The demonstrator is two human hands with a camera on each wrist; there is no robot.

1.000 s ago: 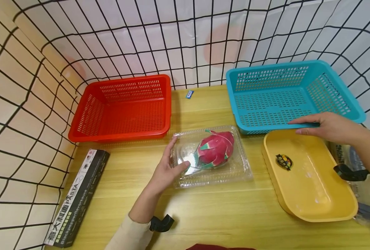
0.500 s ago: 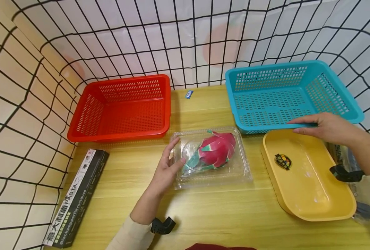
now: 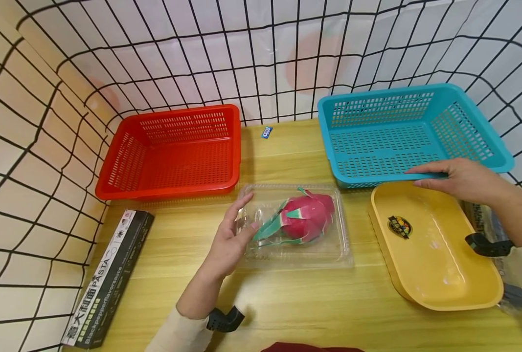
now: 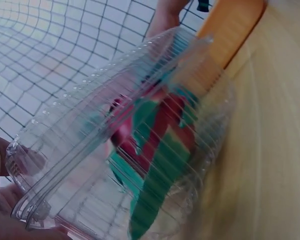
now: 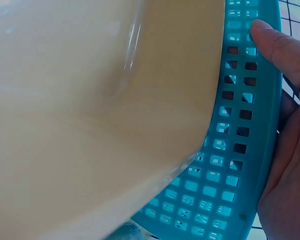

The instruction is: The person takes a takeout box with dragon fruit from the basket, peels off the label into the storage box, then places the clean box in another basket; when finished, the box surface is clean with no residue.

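My left hand (image 3: pixel 227 242) grips the left edge of a clear plastic box (image 3: pixel 340 254), thumb on the near side of that edge and fingers along the far part. Inside the box lies a pink dragon fruit (image 3: pixel 306 217) with green leaf tips pointing left. The left wrist view shows the box (image 4: pixel 90 145) blurred, its wall between thumb and fingers. At the right, my right hand (image 3: pixel 463 181) holds the front rim of a turquoise basket (image 3: pixel 379 142). In the right wrist view, the thumb (image 5: pixel 282 47) lies over that basket's rim.
A yellow tray (image 3: pixel 437 264) stands close below the turquoise basket. Back left is a red basket (image 3: pixel 177 161), with a black pasta box (image 3: pixel 111 278) in front of it. A small blue packet (image 3: pixel 267 132) lies between the baskets. Wire grid (image 3: pixel 269 63) encloses the table.
The clear box has shifted slightly left and changed its tilt. The dragon fruit appears slightly lower and turned inside it. My right hand still holds the basket rim.
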